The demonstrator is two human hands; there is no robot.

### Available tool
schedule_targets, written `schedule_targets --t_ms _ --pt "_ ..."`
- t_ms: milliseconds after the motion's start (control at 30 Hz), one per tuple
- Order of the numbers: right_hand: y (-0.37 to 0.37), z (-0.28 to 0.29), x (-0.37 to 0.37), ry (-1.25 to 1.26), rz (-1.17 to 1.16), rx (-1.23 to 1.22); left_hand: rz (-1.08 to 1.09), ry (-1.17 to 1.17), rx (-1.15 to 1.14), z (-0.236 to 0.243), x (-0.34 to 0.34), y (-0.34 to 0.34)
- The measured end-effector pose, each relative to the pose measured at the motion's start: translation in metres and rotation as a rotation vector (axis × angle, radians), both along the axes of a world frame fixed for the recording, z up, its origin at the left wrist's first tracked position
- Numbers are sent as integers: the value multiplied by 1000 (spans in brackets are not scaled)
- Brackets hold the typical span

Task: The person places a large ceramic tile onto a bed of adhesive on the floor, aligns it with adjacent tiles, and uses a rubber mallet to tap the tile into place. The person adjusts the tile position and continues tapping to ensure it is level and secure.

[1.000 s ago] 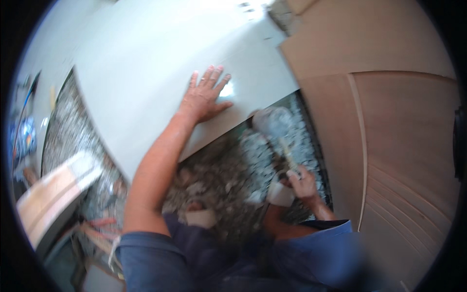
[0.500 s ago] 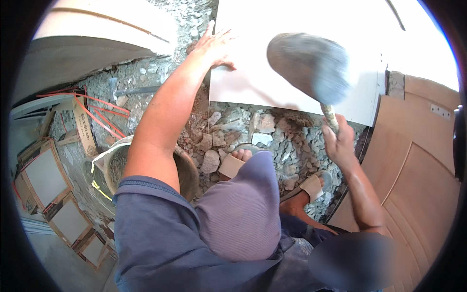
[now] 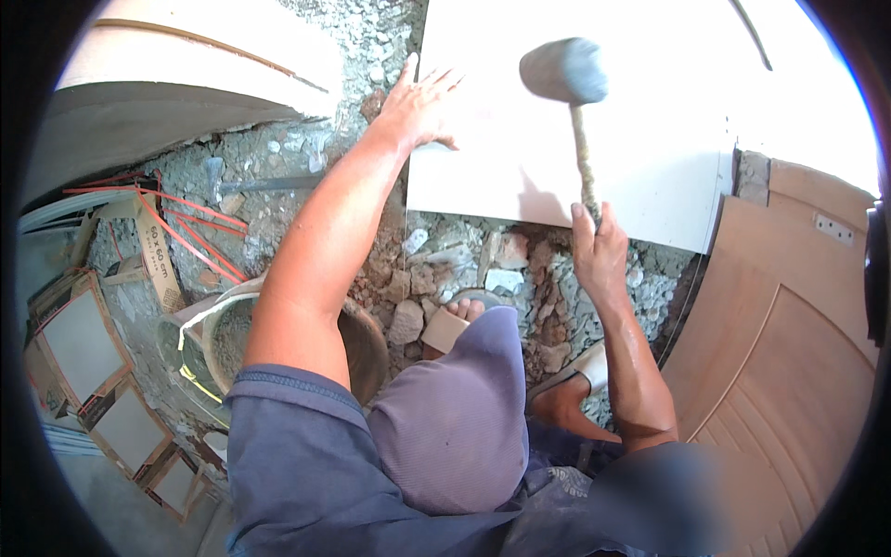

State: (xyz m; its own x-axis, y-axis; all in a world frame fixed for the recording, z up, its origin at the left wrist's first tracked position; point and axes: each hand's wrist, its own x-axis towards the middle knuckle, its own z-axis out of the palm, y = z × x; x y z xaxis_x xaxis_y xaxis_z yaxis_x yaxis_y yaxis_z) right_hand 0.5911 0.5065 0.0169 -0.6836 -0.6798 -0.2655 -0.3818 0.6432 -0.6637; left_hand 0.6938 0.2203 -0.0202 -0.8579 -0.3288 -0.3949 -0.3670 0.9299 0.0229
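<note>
My left hand (image 3: 418, 110) lies with spread fingers on the left edge of a large white tile (image 3: 640, 144), thumb out to the right. My right hand (image 3: 598, 243) grips the taped wooden handle of a mallet (image 3: 563, 71), whose dark grey, cylindrical head is over the middle of the tile, slightly blurred. Whether the head touches the tile I cannot tell. Below the tile's near edge lies rough rubble (image 3: 406, 323), where my sandalled feet stand.
A bucket (image 3: 371, 339) is by my left arm. Red straps (image 3: 200, 225), cardboard-framed pale tiles (image 3: 79, 339) and a metal tool (image 3: 249, 183) lie at left. A pale curved-looking slab (image 3: 204, 51) is at upper left. A wooden door panel (image 3: 761, 371) borders the right.
The view has swung round since a second ago. Since half a second ago the mallet head has moved up and away from me, and my right hand has shifted left. My left hand stays on the tile.
</note>
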Motion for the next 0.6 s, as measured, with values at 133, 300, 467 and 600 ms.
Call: schedule_targets --t_ms 133,300,467,600 --pt "-8 -4 -9 -2 26 148 13 -49 9 1 -2 1" --pt "-25 -1 -16 77 32 27 17 -70 42 6 -6 1" --pt "-53 -4 -21 163 60 134 25 -58 55 8 -8 2" --pt "-61 -11 -23 71 38 121 45 -29 86 6 -7 2"
